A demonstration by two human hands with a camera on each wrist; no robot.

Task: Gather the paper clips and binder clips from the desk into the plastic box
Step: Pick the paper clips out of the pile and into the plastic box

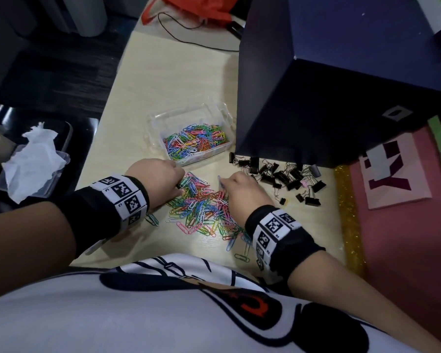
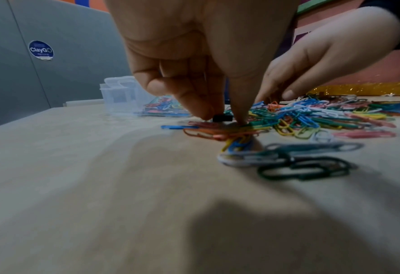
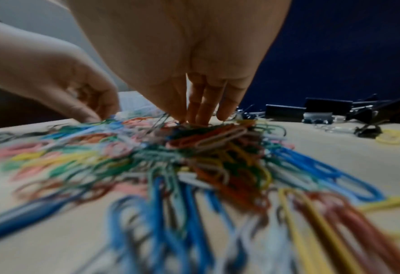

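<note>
Left hand (image 1: 155, 178): hovering over the left edge of the loose pile, fingers curling downward; in the left wrist view the thumb and fingers (image 2: 189, 96) are closing around a small black binder clip (image 2: 222, 118) that is sitting just below the fingertips, among the paper clips. Contact looking like a pinch, thumb tip pressing down into the clips beside it.
Right hand (image 1: 242, 191): reaching down onto the right side of the same pile; in the right wrist view its fingers (image 3: 203, 107) are pointing almost straight down, tips digging into the top of the heap. Whether any clip is actually being pinched, I cannot tell; the tips are hiding it.
Paper clips (image 1: 204, 212): coloured heap spreading between the two hands and back toward both wrists, some strays lying behind the right wrist. Nearest clips blurring in both wrist views.
Plastic box (image 1: 215, 112): clear, open, sitting just beyond the left fingertips, already holding a layer of coloured clips. In the left wrist view it is showing behind and left of the fingers.
Binder clips (image 1: 283, 175): black cluster lying beyond and to the right of the right fingertips, near but apart from them, against the foot of a dark blue box (image 1: 316, 98).
Desk (image 1: 168, 80): pale wood, carrying everything.
Second tray (image 1: 3, 178): clear, holding crumpled tissue, well apart to the left of the left wrist.
</note>
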